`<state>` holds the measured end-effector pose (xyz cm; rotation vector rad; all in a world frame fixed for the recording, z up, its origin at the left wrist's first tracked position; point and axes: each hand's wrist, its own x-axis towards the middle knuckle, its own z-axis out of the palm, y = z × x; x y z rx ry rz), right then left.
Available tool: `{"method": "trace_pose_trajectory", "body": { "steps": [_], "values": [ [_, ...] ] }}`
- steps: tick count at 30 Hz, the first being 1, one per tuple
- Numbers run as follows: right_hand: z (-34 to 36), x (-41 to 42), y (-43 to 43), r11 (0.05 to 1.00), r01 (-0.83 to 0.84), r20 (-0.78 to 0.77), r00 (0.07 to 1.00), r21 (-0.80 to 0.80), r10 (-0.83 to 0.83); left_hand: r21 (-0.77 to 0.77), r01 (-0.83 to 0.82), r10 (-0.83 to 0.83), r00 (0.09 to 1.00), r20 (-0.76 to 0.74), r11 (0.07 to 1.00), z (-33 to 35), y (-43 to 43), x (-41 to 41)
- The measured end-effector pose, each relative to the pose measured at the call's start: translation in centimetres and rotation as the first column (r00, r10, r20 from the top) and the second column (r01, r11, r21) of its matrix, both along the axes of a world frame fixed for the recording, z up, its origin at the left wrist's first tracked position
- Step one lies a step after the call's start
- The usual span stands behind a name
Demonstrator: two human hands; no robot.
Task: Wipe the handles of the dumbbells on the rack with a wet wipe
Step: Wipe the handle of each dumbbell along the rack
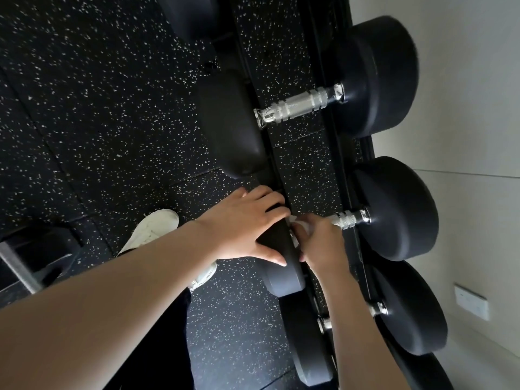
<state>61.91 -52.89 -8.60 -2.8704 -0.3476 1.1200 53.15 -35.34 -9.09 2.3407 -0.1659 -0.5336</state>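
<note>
Dumbbell [399,209] lies across the rack [344,175]. On its near head rests the left hand [247,229], fingers spread flat. Just right of this head, the right hand [320,243] curls its fingers around the handle [346,219], pressing a white wipe [298,222] onto it.

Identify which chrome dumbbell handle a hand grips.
The middle dumbbell's knurled chrome handle: the right hand grips it through a white wipe, while the upper handle lies bare.
</note>
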Motion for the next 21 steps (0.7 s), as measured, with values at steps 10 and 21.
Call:
{"method": "trace_pose_trajectory", "body": {
  "steps": [10,21],
  "values": [
    [0.3,0.5,0.0,0.999,-0.043,0.041,0.998,0.0,0.043,-0.012,-0.017,0.017,1.0,0.007,1.0,0.0,-0.1,-0.1],
    [2.4,4.6,-1.2,0.999,0.033,0.276,0.961,-0.015,-0.027,0.006,-0.016,0.016,1.0,0.024,1.0,-0.4,-0.1,-0.2]
  ]
}}
